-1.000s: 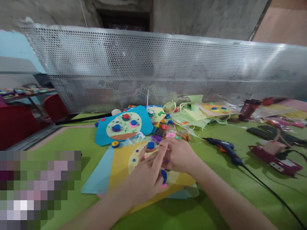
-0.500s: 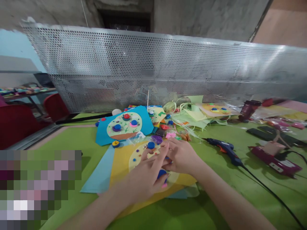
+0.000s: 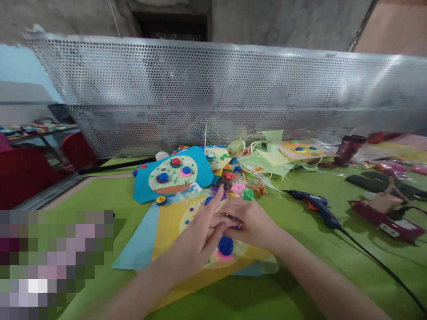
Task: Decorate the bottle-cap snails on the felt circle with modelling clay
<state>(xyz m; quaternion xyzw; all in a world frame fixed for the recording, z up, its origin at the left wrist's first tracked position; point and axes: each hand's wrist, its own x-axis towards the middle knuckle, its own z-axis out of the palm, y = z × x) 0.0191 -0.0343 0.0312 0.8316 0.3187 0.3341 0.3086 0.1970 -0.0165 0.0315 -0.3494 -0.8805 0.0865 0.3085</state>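
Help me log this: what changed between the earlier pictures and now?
The left hand has shifted slightly left, its index finger away from the right hand, uncovering the lower blue cap. The right hand has moved nearer the wearer, showing more green material. No grasp or release is clear. The turquoise card and glue gun stayed put.

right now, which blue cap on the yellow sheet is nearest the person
The pink-edged blue cap, lowest in the picture; the far blue cap sits higher, partly behind the left hand.
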